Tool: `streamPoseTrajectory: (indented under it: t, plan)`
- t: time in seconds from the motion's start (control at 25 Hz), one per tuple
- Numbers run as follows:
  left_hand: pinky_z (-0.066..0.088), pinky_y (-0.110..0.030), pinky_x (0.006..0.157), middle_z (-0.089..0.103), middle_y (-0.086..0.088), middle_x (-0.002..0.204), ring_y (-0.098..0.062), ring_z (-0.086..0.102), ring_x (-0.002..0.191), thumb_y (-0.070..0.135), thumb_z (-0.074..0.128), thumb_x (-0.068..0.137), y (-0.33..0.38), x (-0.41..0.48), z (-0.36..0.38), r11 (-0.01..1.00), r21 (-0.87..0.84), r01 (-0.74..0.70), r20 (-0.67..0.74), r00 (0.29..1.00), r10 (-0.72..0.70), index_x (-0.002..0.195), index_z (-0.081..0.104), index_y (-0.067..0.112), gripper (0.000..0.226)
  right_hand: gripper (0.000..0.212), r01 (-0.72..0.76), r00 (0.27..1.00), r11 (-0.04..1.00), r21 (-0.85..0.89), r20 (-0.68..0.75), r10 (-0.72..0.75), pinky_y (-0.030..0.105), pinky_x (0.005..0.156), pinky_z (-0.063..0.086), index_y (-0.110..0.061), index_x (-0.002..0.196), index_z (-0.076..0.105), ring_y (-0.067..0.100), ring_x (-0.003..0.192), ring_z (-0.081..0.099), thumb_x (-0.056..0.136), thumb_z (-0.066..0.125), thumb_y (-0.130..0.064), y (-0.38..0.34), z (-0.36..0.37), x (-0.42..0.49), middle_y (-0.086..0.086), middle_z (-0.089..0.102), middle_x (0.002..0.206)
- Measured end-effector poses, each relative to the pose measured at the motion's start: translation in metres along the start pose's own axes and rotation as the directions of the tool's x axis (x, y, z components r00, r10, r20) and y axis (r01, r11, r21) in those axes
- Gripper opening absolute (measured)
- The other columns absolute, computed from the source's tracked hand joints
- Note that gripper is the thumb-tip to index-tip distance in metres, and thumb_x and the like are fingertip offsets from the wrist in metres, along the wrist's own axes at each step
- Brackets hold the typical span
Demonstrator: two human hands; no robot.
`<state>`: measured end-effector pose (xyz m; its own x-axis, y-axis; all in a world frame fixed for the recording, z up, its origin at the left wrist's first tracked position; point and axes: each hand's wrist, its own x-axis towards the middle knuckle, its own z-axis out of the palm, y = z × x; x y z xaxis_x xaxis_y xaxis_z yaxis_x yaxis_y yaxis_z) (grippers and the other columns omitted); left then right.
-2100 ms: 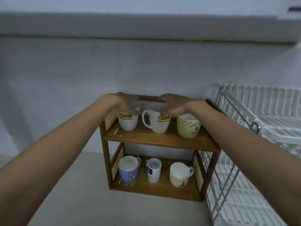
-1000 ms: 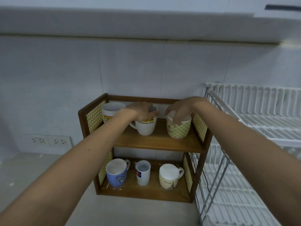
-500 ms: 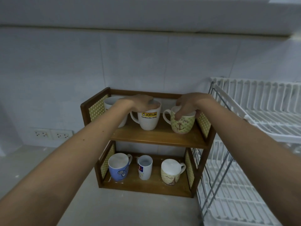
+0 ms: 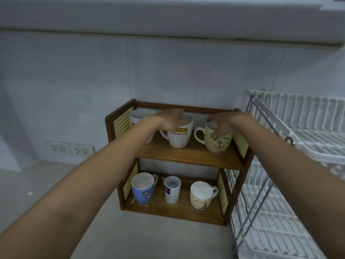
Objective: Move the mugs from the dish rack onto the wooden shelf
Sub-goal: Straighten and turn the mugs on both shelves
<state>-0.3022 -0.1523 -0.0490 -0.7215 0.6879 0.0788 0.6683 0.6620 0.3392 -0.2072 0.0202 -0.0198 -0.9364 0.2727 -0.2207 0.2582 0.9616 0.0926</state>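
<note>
Wooden shelf holds 6 mugs; left hand fingers grip the white mug, right hand fingers grip the green mug.

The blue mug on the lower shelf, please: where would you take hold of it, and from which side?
Take the blue mug by its handle, which points back-right toward the small white mug. Come from the open front; the shelf above blocks a top grip.

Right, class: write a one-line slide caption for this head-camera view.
Left hand grips white Jotun mug, right hand grips green anchor-print mug on two-tier wooden shelf.
</note>
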Motion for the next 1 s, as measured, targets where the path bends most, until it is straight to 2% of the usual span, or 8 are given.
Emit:
streamPoseTrajectory:
  t: [0.12,0.2,0.28,0.36,0.44,0.6,0.72,1.0]
  plan:
    - [0.036,-0.038,0.110,0.041,-0.007,0.149,-0.021,0.042,0.133,0.044,0.045,0.096,-0.005,-0.037,0.019,0.979,-0.075,-0.191,-0.351,0.924,0.153,0.143,0.038,0.016,0.055,0.066,0.128,0.879,0.980,0.154,-0.475,-0.040,0.043,0.099,0.046,-0.020,0.142,0.039,0.032,0.126,0.048,0.084,0.066,-0.034,-0.013,0.034,-0.017,0.011,0.049,0.142]
    - [0.049,-0.029,0.093,0.061,-0.004,0.123,-0.012,0.056,0.111,0.033,0.047,0.096,-0.022,-0.078,0.051,0.892,0.010,-0.451,-0.473,0.784,0.402,0.125,0.055,0.017,0.035,0.031,0.361,0.479,0.925,0.116,-0.874,-0.077,0.036,0.073,0.054,-0.015,0.114,0.063,0.025,0.094,0.065,0.085,0.059,-0.026,-0.028,0.081,-0.036,0.009,0.069,0.105]
    - [0.052,-0.024,0.078,0.067,-0.002,0.100,-0.011,0.061,0.090,0.028,0.048,0.094,-0.050,-0.111,0.087,0.748,0.229,-0.623,-0.252,0.705,0.663,0.107,0.063,0.017,0.023,0.016,0.536,0.293,0.844,-0.029,-0.931,-0.218,0.021,0.048,0.044,-0.015,0.086,0.068,0.014,0.057,0.062,0.084,0.054,-0.022,-0.042,0.130,-0.056,0.001,0.068,0.067]
    - [0.055,-0.032,0.080,0.069,-0.001,0.099,-0.014,0.062,0.091,0.025,0.051,0.092,-0.077,-0.121,0.118,0.685,0.312,-0.659,0.113,0.741,0.661,0.106,0.065,0.019,0.021,0.016,0.605,0.423,0.793,-0.067,-0.817,-0.391,0.015,0.043,0.029,-0.017,0.075,0.067,0.012,0.042,0.057,0.082,0.054,-0.024,-0.055,0.177,-0.058,-0.004,0.062,0.052]
    - [0.050,-0.035,0.096,0.061,-0.001,0.124,-0.017,0.055,0.114,0.023,0.060,0.088,-0.100,-0.110,0.135,0.809,0.302,-0.505,0.279,0.858,0.432,0.128,0.053,0.023,0.041,0.015,0.598,0.639,0.800,-0.058,-0.567,-0.519,0.016,0.046,0.024,-0.019,0.076,0.061,0.017,0.051,0.062,0.085,0.051,-0.027,-0.067,0.213,-0.037,-0.001,0.066,0.060]
    - [0.038,-0.046,0.107,0.022,-0.008,0.157,-0.031,0.024,0.143,0.016,0.075,0.076,-0.135,-0.072,0.153,0.911,0.385,-0.150,0.432,0.901,-0.034,0.149,0.011,0.033,0.099,0.033,0.342,0.922,0.915,0.215,-0.265,-0.282,0.031,0.073,0.051,-0.021,0.120,0.056,0.024,0.105,0.061,0.089,0.054,-0.034,-0.085,0.231,0.026,0.006,0.064,0.119]
    - [0.029,-0.048,0.112,0.004,-0.005,0.162,-0.033,0.012,0.146,0.016,0.076,0.076,-0.145,-0.050,0.161,0.889,0.454,-0.062,0.516,0.832,-0.206,0.151,0.005,0.034,0.105,0.066,0.220,0.975,0.946,0.238,-0.089,-0.205,0.043,0.099,0.045,-0.029,0.143,0.036,0.030,0.127,0.045,0.084,0.058,-0.051,-0.096,0.227,0.063,0.006,0.045,0.144]
    - [0.044,-0.039,0.098,0.047,-0.011,0.144,-0.032,0.048,0.127,0.074,0.049,0.076,-0.149,-0.039,0.177,0.861,0.477,0.174,0.368,0.851,-0.376,0.145,0.033,0.018,0.091,0.070,0.232,0.961,0.928,0.292,0.079,-0.265,0.044,0.095,0.049,-0.022,0.141,0.041,0.030,0.117,0.055,0.080,0.073,-0.032,-0.107,0.231,0.091,0.012,0.054,0.134]
